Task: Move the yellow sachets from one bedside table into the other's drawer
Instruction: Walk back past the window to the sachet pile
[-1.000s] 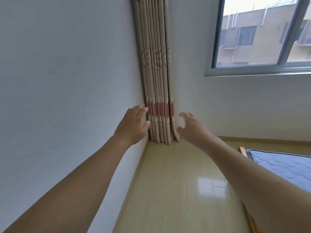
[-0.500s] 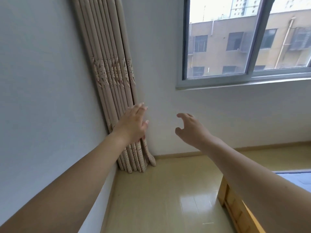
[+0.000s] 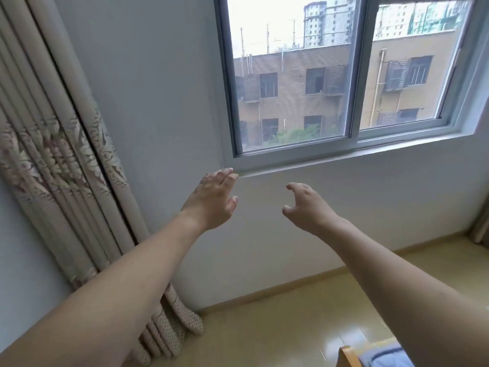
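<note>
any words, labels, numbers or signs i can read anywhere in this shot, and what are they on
None: no readable text shows anywhere in this view.
The curtain carries only a leaf pattern, no lettering.
The buildings seen through the window show no legible signs or numbers.
The left hand and right hand hold nothing, so no label is in view there.
The wall is plain.

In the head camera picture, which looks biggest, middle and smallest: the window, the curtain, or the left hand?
1. Window: takes up the most of the picture.
2. Curtain: nearly as much, though cut off by the edge, so this is close.
3. Left hand: clearly smallest, about the same as the right hand.
</note>
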The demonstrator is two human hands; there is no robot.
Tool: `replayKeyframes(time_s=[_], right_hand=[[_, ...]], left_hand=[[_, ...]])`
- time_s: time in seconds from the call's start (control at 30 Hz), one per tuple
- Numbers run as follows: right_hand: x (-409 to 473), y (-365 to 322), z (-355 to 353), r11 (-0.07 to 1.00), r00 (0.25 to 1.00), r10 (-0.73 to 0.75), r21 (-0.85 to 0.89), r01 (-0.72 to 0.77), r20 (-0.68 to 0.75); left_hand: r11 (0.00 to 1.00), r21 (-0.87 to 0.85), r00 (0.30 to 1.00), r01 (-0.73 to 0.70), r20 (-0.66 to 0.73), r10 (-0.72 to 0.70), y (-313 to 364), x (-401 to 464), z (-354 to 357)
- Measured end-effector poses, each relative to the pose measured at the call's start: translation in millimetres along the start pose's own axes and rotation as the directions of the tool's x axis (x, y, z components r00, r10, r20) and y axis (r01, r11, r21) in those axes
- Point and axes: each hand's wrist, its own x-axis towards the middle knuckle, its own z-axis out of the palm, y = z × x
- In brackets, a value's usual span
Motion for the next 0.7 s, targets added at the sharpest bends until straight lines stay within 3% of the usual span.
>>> replayKeyframes(time_s=[0.37,0.7], right_hand=[[227.3,122.7,-20.0,0.990,0.990,0.129,-0.056,-0.133,-0.057],[411.9,260.0,-85.8,0.910,0.890,0.356,-0.110,-0.399,-0.284]], left_hand=[[0.976,-0.177,0.991,-0.131,0.011,0.135,6.0,281.5,118.3],[0.842,-0.210,0.868,-0.497,-0.098,0.487,70.1,556.4,222.5]])
